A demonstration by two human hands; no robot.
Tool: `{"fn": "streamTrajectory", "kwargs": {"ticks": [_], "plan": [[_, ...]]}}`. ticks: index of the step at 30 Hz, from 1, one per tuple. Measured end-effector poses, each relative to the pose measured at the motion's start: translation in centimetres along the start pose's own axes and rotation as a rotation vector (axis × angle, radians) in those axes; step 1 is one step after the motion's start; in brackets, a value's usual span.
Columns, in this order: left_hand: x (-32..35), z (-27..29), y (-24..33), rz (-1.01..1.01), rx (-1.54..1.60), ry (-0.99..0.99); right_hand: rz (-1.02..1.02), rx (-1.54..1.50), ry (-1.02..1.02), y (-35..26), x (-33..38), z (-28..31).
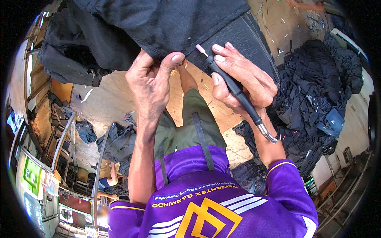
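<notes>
A black cloth garment [170, 23] with stitched seams hangs across the top of the view, draped over a dark flat board [242, 39]. My left hand [152, 79] pinches the garment's lower edge between thumb and fingers. In my right hand [246, 79] is a black pen-shaped rotary grinder [234, 85], held like a pencil. Its pale pink grinding tip [201, 49] points up and left, close to the cloth beside my left thumb; whether it touches cannot be told. A ribbed metal cable sleeve leaves the tool's lower end near my right wrist.
To the right lies a big heap of black garments [313, 87] with a blue piece [335, 121] on it. More dark clothes [117, 139] lie on the floor at left, near metal rails [99, 158]. A person [113, 178] is partly visible at lower left. Scraps litter the wooden floor [107, 95].
</notes>
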State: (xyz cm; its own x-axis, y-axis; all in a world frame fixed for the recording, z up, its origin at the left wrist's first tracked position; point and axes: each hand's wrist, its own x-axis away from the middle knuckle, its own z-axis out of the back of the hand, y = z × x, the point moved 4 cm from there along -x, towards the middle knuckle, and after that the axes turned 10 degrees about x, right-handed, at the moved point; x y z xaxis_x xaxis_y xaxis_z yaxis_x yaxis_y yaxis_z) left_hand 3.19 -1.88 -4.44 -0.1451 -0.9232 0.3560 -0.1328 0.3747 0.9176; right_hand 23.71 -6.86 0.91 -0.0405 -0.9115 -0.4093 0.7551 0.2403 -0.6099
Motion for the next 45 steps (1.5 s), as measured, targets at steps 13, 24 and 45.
{"fn": "streamTrajectory", "kwargs": {"ticks": [13, 24, 45], "plan": [[-0.4, 0.7, -0.7, -0.037, 0.019, -0.028, -0.047, 0.058, 0.080, 0.7, 0.1, 0.1], [-0.6, 1.3, -1.9, -0.079, 0.040, -0.008, 0.024, -0.059, -0.084, -0.2, 0.1, -0.3], [-2.0, 1.9, -6.2, -0.065, 0.139, 0.038, -0.031, -0.072, -0.011, 0.6, -0.5, 0.3]]}}
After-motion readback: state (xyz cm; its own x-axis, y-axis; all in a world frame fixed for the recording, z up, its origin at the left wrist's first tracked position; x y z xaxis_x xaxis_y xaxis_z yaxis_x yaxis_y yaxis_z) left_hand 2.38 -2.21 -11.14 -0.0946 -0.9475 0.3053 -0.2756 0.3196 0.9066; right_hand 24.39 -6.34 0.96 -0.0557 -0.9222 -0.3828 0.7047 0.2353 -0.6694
